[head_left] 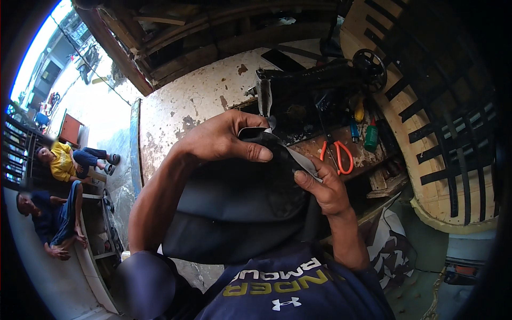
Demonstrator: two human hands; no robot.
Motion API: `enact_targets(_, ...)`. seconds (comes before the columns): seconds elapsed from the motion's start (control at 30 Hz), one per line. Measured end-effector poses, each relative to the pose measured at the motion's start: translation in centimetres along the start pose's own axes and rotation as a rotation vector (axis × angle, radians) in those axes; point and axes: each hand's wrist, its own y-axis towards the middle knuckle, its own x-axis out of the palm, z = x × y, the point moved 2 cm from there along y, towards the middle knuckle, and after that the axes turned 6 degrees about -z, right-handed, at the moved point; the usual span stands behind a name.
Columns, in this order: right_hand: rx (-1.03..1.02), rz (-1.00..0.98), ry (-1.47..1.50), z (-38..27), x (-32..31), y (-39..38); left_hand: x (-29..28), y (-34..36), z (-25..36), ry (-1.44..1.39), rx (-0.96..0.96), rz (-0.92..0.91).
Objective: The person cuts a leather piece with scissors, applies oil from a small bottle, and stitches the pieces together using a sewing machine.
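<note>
A large piece of black sheet material [240, 197], perhaps leatherette, hangs across my lap and up to the table edge. My left hand [229, 140] pinches its upper edge between thumb and fingers, close to the sewing machine's needle end. Lower and to the right, my right hand [323, 186] grips the same edge, where a pale grey underside [305, 162] folds outward. Just beyond both hands stands a black sewing machine [309, 88] with a handwheel [369, 70] at its right. Orange-handled scissors [344, 158] lie right of my right hand.
A green bottle [371, 136] and a yellow item [359, 111] sit by the machine. A dark phone-like slab [282, 60] lies behind it on the worn table [176, 114]. A strapped wooden frame [426, 144] leans at right. Two people [66, 160] sit at far left.
</note>
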Motion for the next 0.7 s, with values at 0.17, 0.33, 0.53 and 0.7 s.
enact_targets(0.17, -0.01, 0.11, 0.108, 2.6, 0.1, 1.1, -0.6, 1.3, -2.8, -0.107, -0.161, 0.042)
enact_targets(0.33, 0.107, 0.24, -0.05, 3.8, -0.5, 3.2, -1.5, 2.7, -8.7, -0.256, -0.226, 0.204)
enact_targets(0.53, 0.304, 0.293, -0.795, 7.3, -2.9, 6.1, -0.2, 5.8, -13.8, 0.643, -0.491, 0.349)
enact_targets(0.7, 0.375, 0.247, -0.983, 5.5, -3.5, 7.5, 4.8, 4.3, -12.1, 1.45, -0.026, 0.814)
